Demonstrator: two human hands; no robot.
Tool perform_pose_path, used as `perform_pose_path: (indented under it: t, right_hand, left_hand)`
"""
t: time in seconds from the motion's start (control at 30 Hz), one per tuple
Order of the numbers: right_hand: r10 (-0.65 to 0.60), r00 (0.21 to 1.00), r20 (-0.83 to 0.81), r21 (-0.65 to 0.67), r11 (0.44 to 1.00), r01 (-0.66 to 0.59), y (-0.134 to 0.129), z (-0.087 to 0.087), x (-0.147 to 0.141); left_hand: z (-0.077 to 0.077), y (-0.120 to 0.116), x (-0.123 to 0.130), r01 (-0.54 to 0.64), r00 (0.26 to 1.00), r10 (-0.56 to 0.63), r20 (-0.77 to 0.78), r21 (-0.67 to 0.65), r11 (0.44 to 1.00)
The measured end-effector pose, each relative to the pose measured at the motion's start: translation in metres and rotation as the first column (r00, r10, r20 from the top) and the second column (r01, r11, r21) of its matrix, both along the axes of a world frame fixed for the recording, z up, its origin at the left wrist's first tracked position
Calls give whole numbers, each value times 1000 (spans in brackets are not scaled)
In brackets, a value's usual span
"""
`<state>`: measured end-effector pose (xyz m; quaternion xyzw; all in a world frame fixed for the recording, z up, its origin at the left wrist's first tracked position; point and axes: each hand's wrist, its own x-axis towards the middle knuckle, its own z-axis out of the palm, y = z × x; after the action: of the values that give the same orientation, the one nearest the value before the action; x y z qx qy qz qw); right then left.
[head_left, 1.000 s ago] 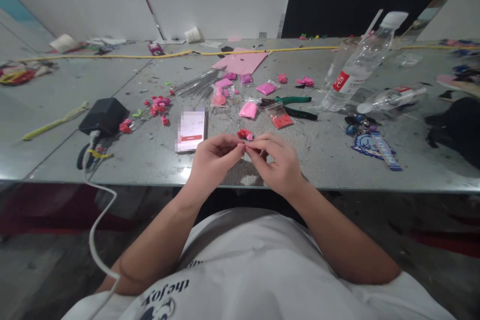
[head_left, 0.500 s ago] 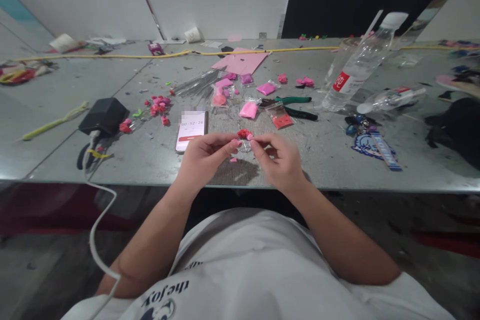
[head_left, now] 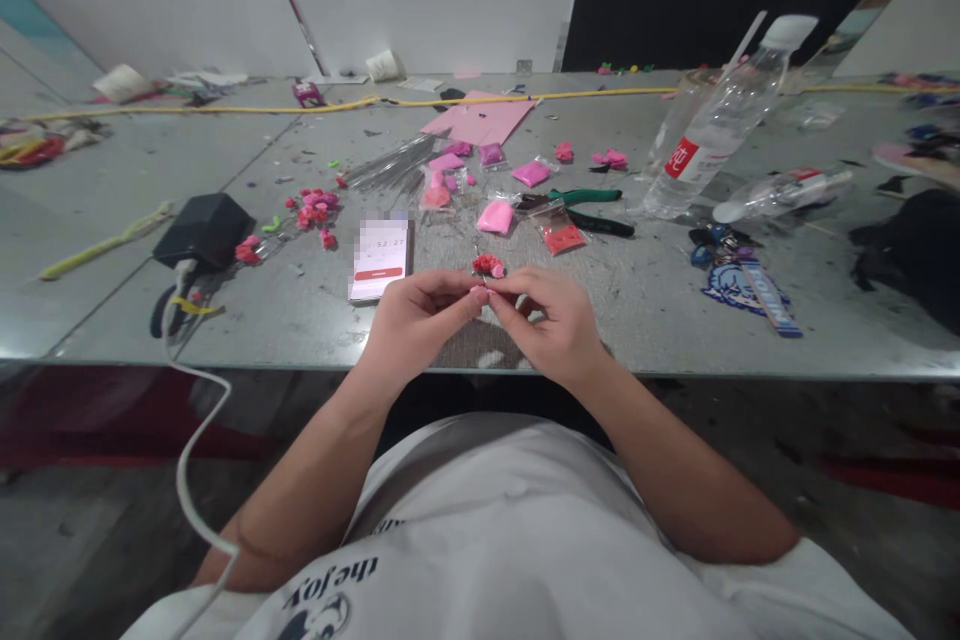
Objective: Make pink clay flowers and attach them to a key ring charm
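Left hand (head_left: pixel 416 315) and right hand (head_left: pixel 551 325), close together, both pinching a small pink clay piece (head_left: pixel 481 293), red-and-pink clay cluster (head_left: pixel 487 265) (lower edge hidden) just beyond them.

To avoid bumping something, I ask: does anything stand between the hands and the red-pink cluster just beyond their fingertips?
Nothing visible does. The left hand and right hand meet just short of the red-pink cluster. The phone lies to the left; the pink bag lies beyond.

Open bench (head_left: pixel 652 320) lane between right hand (head_left: pixel 551 325) and keychain (head_left: pixel 739 286), phone (head_left: pixel 379 260) close beyond left hand (head_left: pixel 412 320), packets (head_left: pixel 495 216) and pliers (head_left: pixel 589 196) across forward path, bottle (head_left: pixel 694 160) farther right.
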<state>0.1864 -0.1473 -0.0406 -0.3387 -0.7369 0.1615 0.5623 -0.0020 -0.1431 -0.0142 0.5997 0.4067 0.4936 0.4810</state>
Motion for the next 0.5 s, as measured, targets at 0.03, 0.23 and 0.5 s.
perform_pose_path:
  t: [0.03,0.23,0.5]
  right_hand:
    - [7,1000,5,-4,1000,-7,0,0,0]
    - [-3,991,-131,-169,985,-20,-1,-5,4]
    - [-61,983,-175,-259,966,14,2,-9,5]
  left_hand:
    - [1,0,0,3,1000,-3,1,3,1000]
    - [1,-1,-3,-34,999,36,-41,30,999]
    - [-9,24,-24,-87,895,201,-399,285,955]
